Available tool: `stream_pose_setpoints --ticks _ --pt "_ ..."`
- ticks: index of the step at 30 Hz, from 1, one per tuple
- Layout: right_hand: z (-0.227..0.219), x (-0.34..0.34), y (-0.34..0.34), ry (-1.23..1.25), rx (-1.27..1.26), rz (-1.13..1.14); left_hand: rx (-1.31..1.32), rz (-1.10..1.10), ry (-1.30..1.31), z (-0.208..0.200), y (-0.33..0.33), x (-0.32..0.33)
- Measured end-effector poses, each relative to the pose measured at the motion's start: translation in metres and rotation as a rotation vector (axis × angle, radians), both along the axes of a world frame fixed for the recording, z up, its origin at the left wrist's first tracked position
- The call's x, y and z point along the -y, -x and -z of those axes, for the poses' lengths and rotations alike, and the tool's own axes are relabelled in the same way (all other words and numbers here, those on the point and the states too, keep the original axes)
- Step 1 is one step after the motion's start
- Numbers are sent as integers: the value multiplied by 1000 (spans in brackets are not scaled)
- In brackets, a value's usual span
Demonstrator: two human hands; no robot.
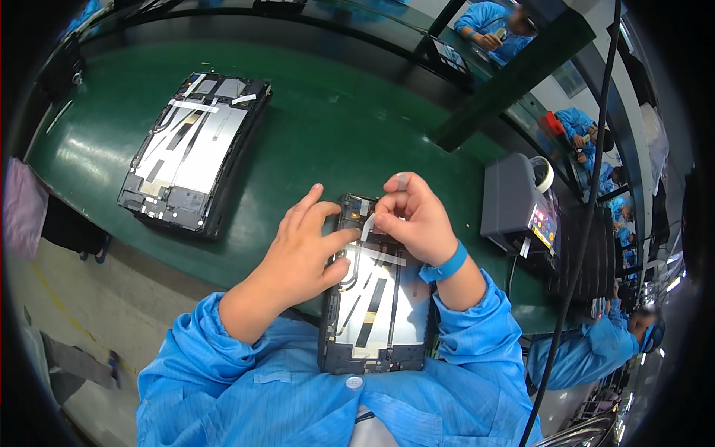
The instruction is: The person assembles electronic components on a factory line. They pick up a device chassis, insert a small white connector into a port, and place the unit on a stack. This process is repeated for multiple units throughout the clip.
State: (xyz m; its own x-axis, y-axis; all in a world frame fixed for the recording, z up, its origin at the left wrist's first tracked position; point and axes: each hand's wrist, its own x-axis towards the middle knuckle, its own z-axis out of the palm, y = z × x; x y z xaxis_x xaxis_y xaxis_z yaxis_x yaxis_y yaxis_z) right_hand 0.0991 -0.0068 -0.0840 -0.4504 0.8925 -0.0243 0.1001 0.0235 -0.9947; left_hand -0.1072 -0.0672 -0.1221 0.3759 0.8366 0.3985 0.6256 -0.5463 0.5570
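An opened tablet-like device (408,298), its silver inner plate and black cables bare, lies at the bench edge against my body. My right hand (417,220) is closed in a pinch on a short white tape strip (367,228) at the device's far end. Fingers spread, my left hand (302,246) rests over the left edge, with its fingertips close to that strip. Another pale strip (383,255) runs across the plate just below. My fingers hide part of the far end.
A stack of similar opened devices (195,141) sits on the green bench (313,104) at left. On the right are a grey tape dispenser (510,197) with a white roll, a green post (514,82) and a hanging black cable (577,261). Several blue-clad people work beyond.
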Motion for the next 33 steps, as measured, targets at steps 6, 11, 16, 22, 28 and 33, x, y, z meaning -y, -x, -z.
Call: stream_pose_setpoints --ticks 6,11,16,22,28,33 --pt "-6 -8 12 -34 420 -8 -11 -13 -17 0 -1 0" --pt "0 -12 14 -141 506 27 2 -8 -19 1 -1 -1" --pt "-2 -11 19 -143 550 50 2 -2 -22 2 0 0" --pt "-7 -7 28 -211 727 108 3 -6 -27 2 -1 0" --pt "-14 -11 20 -218 990 168 -29 -43 -80 3 -3 2" --pt "12 16 5 -356 480 47 -43 -45 -79 4 -4 0"
